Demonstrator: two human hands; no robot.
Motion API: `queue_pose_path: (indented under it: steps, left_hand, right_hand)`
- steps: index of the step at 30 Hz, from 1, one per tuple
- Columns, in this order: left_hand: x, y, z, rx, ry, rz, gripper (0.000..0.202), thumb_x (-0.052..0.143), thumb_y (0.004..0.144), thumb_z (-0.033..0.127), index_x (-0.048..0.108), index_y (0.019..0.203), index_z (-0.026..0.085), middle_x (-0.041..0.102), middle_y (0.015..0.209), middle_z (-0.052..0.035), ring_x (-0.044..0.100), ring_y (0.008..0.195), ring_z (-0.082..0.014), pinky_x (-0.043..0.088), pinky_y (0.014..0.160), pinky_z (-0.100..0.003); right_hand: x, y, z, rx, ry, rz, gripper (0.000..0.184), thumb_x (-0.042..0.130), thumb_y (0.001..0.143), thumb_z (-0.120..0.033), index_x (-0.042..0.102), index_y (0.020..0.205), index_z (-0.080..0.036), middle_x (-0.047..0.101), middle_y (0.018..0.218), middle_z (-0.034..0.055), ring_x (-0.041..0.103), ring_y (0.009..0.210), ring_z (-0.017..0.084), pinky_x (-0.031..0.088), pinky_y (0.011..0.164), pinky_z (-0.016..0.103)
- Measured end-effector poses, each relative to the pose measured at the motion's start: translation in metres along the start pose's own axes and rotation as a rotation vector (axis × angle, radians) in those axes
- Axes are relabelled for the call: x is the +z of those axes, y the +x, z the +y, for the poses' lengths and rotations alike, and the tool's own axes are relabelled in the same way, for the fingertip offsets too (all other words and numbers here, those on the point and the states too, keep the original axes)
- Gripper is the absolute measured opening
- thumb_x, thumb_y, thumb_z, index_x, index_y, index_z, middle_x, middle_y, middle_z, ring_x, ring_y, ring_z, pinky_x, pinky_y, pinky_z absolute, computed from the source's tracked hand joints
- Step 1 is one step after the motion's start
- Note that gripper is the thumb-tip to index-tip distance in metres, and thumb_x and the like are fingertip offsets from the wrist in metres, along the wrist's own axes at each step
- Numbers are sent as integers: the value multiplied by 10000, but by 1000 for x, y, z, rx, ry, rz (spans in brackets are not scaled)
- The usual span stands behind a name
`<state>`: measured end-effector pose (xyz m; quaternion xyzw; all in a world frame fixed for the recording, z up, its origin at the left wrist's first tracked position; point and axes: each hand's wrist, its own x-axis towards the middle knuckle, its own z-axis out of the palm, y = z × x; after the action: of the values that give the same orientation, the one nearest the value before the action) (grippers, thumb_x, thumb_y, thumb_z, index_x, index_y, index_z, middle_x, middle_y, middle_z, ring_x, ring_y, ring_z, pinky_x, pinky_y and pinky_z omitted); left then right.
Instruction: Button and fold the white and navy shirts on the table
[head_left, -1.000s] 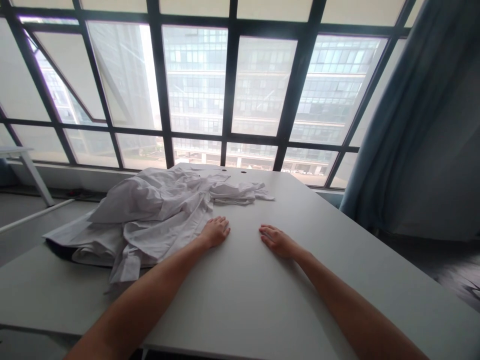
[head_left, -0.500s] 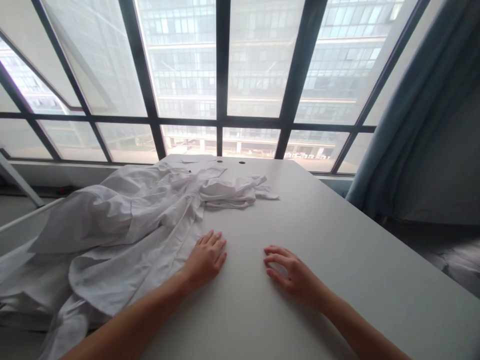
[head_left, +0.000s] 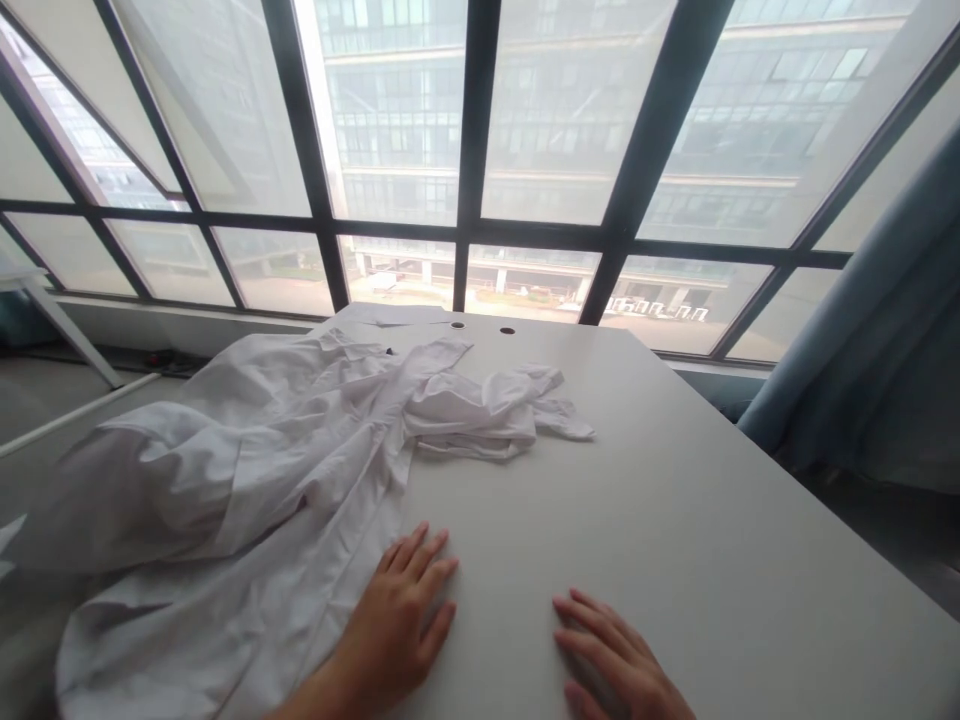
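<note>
A heap of crumpled white garments (head_left: 247, 470) covers the left half of a pale grey table (head_left: 675, 500). One bunched white piece (head_left: 480, 405) lies at the heap's far right end. My left hand (head_left: 401, 625) rests flat at the near edge, fingers stretched out, its outer side touching the white cloth. My right hand (head_left: 619, 665) lies flat on bare tabletop a short way to the right, fingers apart, holding nothing.
Two round cable holes (head_left: 481, 327) sit at the table's far edge. A large window with dark frames (head_left: 472, 230) fills the background. A blue curtain (head_left: 877, 360) hangs at the right. A white table leg (head_left: 67, 335) stands at far left.
The view has moved closer and lower toward the table. Both hands now sit nearer the bottom of the picture, still flat, and the forearms have dropped out of view.
</note>
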<state>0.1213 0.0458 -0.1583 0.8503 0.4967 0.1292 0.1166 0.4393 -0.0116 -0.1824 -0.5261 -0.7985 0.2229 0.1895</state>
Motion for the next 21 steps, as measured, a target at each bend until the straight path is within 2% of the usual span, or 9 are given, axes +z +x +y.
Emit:
queue_pose_path:
  steps: [3,7,11,14,15,17,19,21]
  left_hand:
    - [-13,5,8,28,17,54,423,472,922,307,583,1326,256,441,1522,-42,312,1446,-289,296,1180,-505]
    - [-30,1,17,37,24,34,425,485,927,300,585,1322,181,460,1506,-86,341,1429,-288,275,1187,-470]
    - [-32,-5,17,37,3,50,409,528,911,308,602,1297,194,481,1489,-85,357,1421,-279,284,1181,-450]
    - [-30,-5,14,63,-18,72,351,521,914,289,641,1234,213,537,1439,-83,419,1385,-258,328,1157,-434]
    - [-31,-4,13,64,-6,114,329,513,917,285,656,1205,214,553,1421,-88,445,1365,-256,326,1155,-443]
    - [-36,-2,8,20,71,276,312,502,919,275,669,1173,206,556,1413,-106,458,1351,-270,283,1168,-484]
    - [-47,-2,-3,-77,208,465,332,509,911,270,653,1201,194,528,1434,-129,431,1365,-299,228,1176,-524]
    - [-61,-5,-20,-207,342,557,369,533,895,268,629,1240,178,541,1407,-155,459,1326,-324,268,1144,-526]
  right_hand:
    - [-14,6,-29,7,-42,31,431,521,916,-473,668,1260,-260,506,1468,103,385,1410,327,315,1170,548]
    - [-25,10,-58,13,-48,112,380,574,863,-402,708,1148,-189,580,1384,143,500,1316,311,369,1137,499]
    - [-27,10,-66,11,37,175,258,579,833,-345,723,979,-189,666,1251,135,600,1183,282,430,1075,458]
    - [-28,9,-66,4,80,200,211,584,827,-332,713,928,-199,675,1235,121,608,1173,267,435,1066,429]
    - [-28,8,-65,3,78,209,204,585,824,-326,711,923,-199,673,1238,120,605,1179,267,431,1068,425]
    - [-27,7,-65,3,69,218,202,584,822,-313,711,926,-195,670,1242,121,598,1189,265,423,1073,420]
    - [-27,6,-65,4,68,213,207,584,815,-298,713,939,-194,668,1247,121,596,1194,264,419,1075,415]
    - [-28,5,-66,5,75,208,212,587,806,-283,716,951,-197,665,1257,116,592,1200,262,415,1077,410]
